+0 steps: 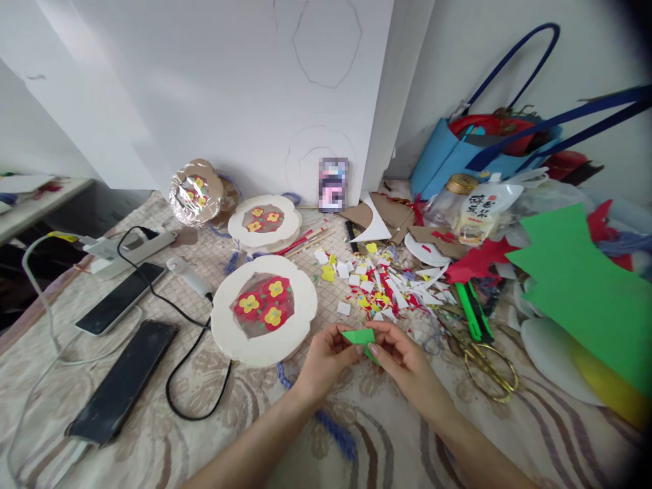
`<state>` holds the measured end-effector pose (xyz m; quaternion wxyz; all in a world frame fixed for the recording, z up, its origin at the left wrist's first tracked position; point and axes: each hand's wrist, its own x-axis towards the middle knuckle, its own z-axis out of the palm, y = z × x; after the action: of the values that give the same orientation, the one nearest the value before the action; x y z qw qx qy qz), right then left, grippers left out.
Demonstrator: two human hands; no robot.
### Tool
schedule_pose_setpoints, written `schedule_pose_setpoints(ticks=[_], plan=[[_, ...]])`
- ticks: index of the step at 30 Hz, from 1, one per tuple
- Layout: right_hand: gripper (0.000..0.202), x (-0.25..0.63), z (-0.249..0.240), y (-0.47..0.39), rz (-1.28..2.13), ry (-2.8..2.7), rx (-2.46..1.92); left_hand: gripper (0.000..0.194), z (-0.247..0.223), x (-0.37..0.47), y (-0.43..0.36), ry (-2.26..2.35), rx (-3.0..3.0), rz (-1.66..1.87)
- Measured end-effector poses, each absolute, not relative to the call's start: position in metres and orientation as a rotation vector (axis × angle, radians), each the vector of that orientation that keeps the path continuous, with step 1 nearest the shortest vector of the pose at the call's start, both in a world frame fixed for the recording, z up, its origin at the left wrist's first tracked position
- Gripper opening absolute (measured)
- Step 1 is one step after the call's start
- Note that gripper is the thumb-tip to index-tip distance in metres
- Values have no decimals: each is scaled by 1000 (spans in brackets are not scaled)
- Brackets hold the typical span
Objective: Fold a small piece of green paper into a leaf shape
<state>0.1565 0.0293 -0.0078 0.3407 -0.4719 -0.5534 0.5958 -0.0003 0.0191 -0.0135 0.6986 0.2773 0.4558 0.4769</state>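
Note:
Near the front middle, my left hand [327,356] and my right hand [401,356] both pinch a small green paper piece [360,337], which looks folded, with a pointed left end. To the left of my hands lies a white scalloped disc [304,314] with red and yellow flowers at its centre. Another such disc [291,221] rests behind it. Paper scraps [377,288] in white, yellow and red are scattered just beyond my fingers. Gold-handled scissors [492,372] lie to the right of my right hand, beside a green cutter [471,312].
Green card [585,292] and a blue bag [432,159] are at the right. A propped phone [333,185] stands at the back. Two dark devices, a power strip [135,255] and cables lie left. A wrapped flower disc [196,192] stands back left.

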Motion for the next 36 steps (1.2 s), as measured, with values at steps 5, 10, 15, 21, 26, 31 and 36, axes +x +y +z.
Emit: schedule_pose_setpoints(ticks=[5, 10, 15, 21, 26, 31, 36], plan=[[26, 155, -6, 29, 1538, -1409, -1239, 26, -13, 0, 19, 1005, 587, 1054], [28, 156, -10, 30, 1547, -1389, -1212, 27, -11, 0, 19, 1025, 593, 1073], [27, 156, -11, 30, 1568, -1376, -1199, 29, -13, 0, 19, 1037, 627, 1067], [28, 155, -9, 29, 1566, -1363, -1204, 30, -14, 0, 19, 1039, 613, 1070], [28, 158, -14, 30, 1559, -1317, -1175, 26, -10, 0, 19, 1042, 604, 1047], [27, 157, -13, 30, 1558, -1310, -1175, 27, -10, 0, 18, 1064, 590, 1085], [28, 156, -10, 29, 1547, -1298, -1189, 27, -12, 0, 18, 1062, 594, 1079]])
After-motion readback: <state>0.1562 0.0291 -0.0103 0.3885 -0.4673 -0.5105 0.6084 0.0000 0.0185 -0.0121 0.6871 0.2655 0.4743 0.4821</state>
